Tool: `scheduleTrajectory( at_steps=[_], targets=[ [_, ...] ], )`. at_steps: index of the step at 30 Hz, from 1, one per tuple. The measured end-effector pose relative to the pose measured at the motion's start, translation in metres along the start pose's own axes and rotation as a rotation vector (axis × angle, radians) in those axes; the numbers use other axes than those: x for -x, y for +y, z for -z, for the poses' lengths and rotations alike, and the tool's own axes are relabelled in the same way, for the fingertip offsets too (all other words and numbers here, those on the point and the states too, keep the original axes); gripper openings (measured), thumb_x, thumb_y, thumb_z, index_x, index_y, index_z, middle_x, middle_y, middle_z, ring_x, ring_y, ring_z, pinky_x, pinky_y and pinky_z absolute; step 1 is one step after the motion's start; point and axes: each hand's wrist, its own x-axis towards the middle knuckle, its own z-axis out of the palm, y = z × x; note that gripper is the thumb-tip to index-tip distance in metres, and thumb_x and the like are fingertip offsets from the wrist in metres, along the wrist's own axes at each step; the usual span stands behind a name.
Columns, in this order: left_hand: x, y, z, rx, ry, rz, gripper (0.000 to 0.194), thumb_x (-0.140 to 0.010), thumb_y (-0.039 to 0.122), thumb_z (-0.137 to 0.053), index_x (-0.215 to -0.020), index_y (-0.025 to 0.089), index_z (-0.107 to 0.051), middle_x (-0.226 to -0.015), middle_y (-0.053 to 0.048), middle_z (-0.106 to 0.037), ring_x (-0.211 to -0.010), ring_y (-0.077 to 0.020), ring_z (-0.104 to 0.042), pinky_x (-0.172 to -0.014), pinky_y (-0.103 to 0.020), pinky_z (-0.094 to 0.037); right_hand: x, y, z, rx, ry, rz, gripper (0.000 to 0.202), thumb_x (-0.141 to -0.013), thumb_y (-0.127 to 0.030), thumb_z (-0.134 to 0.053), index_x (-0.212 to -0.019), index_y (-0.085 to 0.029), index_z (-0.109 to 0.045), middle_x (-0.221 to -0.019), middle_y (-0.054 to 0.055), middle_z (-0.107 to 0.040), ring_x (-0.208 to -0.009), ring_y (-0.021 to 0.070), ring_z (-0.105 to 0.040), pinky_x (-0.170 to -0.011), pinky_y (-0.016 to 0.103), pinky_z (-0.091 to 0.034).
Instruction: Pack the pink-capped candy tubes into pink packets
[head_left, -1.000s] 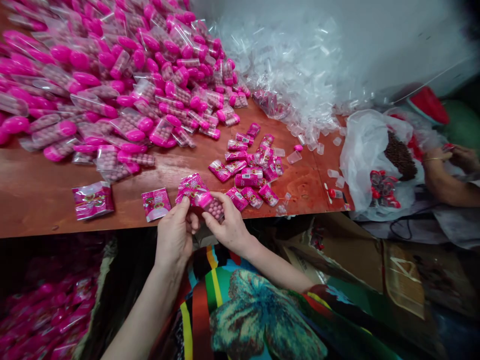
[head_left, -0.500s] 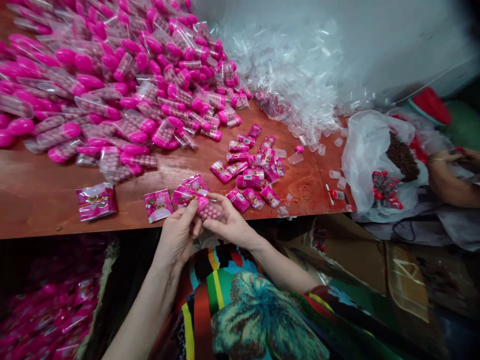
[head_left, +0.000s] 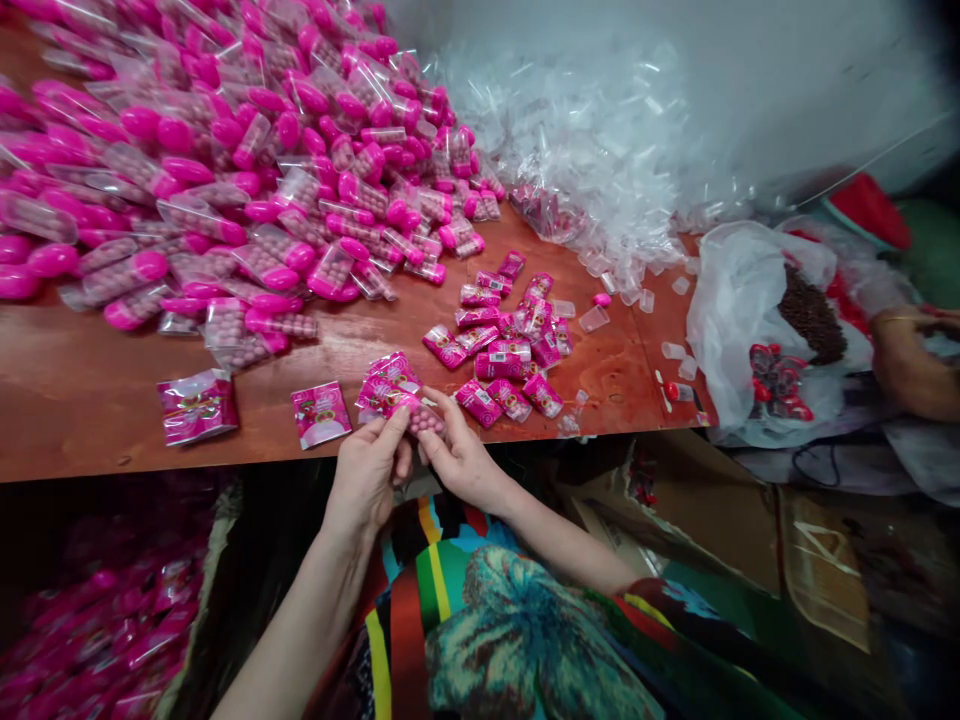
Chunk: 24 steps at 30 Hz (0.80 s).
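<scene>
my left hand had just reached the bottle, pinching its cap; my right hand pinched the beaded end, so both likely steadied it, four o'clock from the fanned packets.

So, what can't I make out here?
All in the head view:
- Bead container: partly hidden by the left hand and right hand.
- Co-worker's hand: blurred, cut off by the right edge.
- Pink packets: fine print too small.
- Lower-left heap: dim, blurred, cut off by the left edge.
</scene>
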Motion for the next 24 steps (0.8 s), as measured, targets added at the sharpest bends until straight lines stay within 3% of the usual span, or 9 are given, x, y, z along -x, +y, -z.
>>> scheduleTrajectory(
  at_steps=[3,5,7,10,13,19,22,24],
  targets=[
    [0.002,0.003,-0.002,0.112,0.006,0.067,0.037,-0.077,0.045,-0.078,-0.067,0.016,-0.058,-0.037,0.006,-0.042,-0.034,-0.0048,-0.031,-0.038,-0.020,-0.021,0.001,-0.007,0.001,0.166,-0.019,0.064,0.056,-0.098,-0.033,-0.051,-0.151,-0.027,-0.033,-0.096,0.004,-0.061,-0.072,0.0141,-0.056,-0.067,0.029,-0.049],
    [0.001,0.005,-0.001,0.175,0.004,0.067,0.037,-0.074,0.043,-0.082,-0.067,0.016,-0.057,-0.037,0.008,-0.040,-0.034,-0.0031,-0.029,-0.038,-0.018,-0.021,0.002,-0.011,0.001,0.150,-0.035,0.084,0.056,-0.097,-0.033,-0.054,-0.149,-0.027,-0.035,-0.105,0.006,-0.063,-0.076,0.0144,-0.058,-0.068,0.028,-0.050],
    [0.000,0.007,0.001,0.189,-0.010,0.068,0.039,-0.070,0.040,-0.085,-0.065,0.015,-0.056,-0.037,0.008,-0.038,-0.033,-0.0019,-0.027,-0.038,-0.018,-0.019,0.002,-0.012,0.000,-0.010,-0.063,0.036,0.057,-0.097,-0.036,-0.054,-0.149,-0.026,-0.033,-0.093,0.003,-0.063,-0.066,0.0115,-0.055,-0.058,0.023,-0.046],
    [-0.001,0.007,0.004,0.124,-0.078,0.092,0.038,-0.073,0.044,-0.082,-0.066,0.014,-0.060,-0.036,0.006,-0.041,-0.033,-0.0027,-0.028,-0.038,-0.018,-0.019,0.001,-0.012,0.001,-0.354,-0.175,-0.129,0.063,-0.097,-0.042,-0.053,-0.151,-0.028,-0.023,-0.068,-0.008,-0.053,-0.039,0.0048,-0.030,-0.038,0.015,-0.026],
    [0.001,0.005,0.005,0.061,-0.147,0.085,0.039,-0.077,0.047,-0.077,-0.065,0.012,-0.065,-0.039,0.001,-0.048,-0.035,-0.0035,-0.031,-0.040,-0.020,-0.023,-0.001,-0.012,0.004,-0.532,-0.267,-0.219,0.063,-0.096,-0.044,-0.055,-0.149,-0.031,-0.023,-0.069,-0.010,-0.055,-0.034,0.0013,-0.019,-0.034,0.013,-0.017],
    [0.007,-0.003,0.003,-0.049,-0.118,0.090,0.037,-0.074,0.042,-0.080,-0.058,0.014,-0.062,-0.046,0.000,-0.054,-0.034,-0.0034,-0.032,-0.040,-0.022,-0.020,-0.002,-0.010,0.011,-0.416,-0.193,-0.125,0.080,-0.093,-0.047,-0.063,-0.154,-0.024,-0.017,-0.057,-0.013,-0.049,-0.034,0.0030,-0.029,-0.034,0.013,-0.024],
    [0.008,-0.002,0.005,-0.039,-0.228,0.139,0.038,-0.078,0.044,-0.076,-0.058,0.015,-0.061,-0.039,0.003,-0.044,-0.035,-0.0052,-0.033,-0.043,-0.022,-0.025,-0.002,-0.006,0.016,-0.420,-0.285,-0.117,0.080,-0.094,-0.046,-0.062,-0.156,-0.026,-0.015,-0.048,-0.017,-0.036,-0.033,0.0040,-0.025,-0.035,0.014,-0.023],
    [0.008,0.000,0.007,-0.030,-0.284,0.146,0.039,-0.079,0.046,-0.074,-0.061,0.014,-0.062,-0.039,0.002,-0.046,-0.037,-0.0058,-0.035,-0.045,-0.022,-0.028,-0.002,-0.002,0.019,-0.475,-0.331,-0.114,0.075,-0.095,-0.045,-0.061,-0.155,-0.028,-0.019,-0.049,-0.016,-0.038,-0.033,0.0038,-0.023,-0.034,0.014,-0.022]
  ],
)
